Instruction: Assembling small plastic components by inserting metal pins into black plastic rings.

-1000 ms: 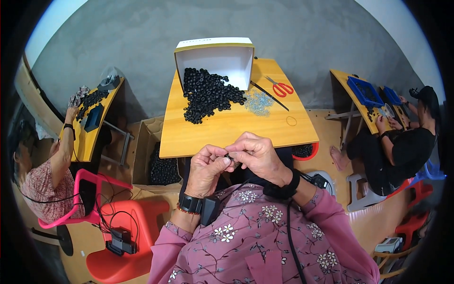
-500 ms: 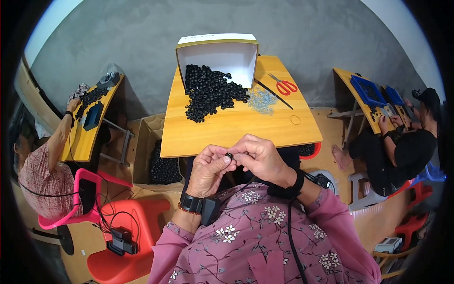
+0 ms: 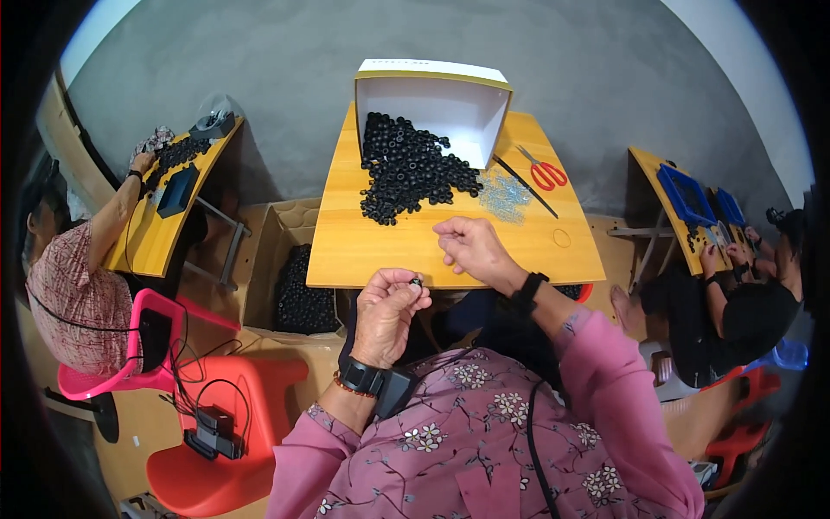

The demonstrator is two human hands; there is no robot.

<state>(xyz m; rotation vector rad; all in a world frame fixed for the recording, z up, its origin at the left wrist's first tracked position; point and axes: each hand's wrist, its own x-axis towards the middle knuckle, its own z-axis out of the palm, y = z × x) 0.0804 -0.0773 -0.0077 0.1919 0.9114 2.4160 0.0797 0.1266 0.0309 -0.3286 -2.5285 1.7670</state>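
Hands are working at the near edge of a yellow wooden table (image 3: 380,251). The left hand (image 3: 386,311) is hovering just below that edge, its fingers curled narrow and pinching a small black ring (image 3: 416,282) between thumb and forefinger. The right hand (image 3: 471,246) is reaching over the near part of the table, fingers loosely bent and apart, gripping nothing that shows. A heap of black rings (image 3: 406,169) is lying on the far half of the table, spilling from a white cardboard box (image 3: 432,99) tipped on its side at the far edge. A cluster of small clear pieces (image 3: 503,195) is sitting just right of the heap, and red-handled scissors (image 3: 540,171) are lying beyond them toward the table's far right corner. A brown carton (image 3: 298,285) of more black rings is standing on the floor just left of the table.
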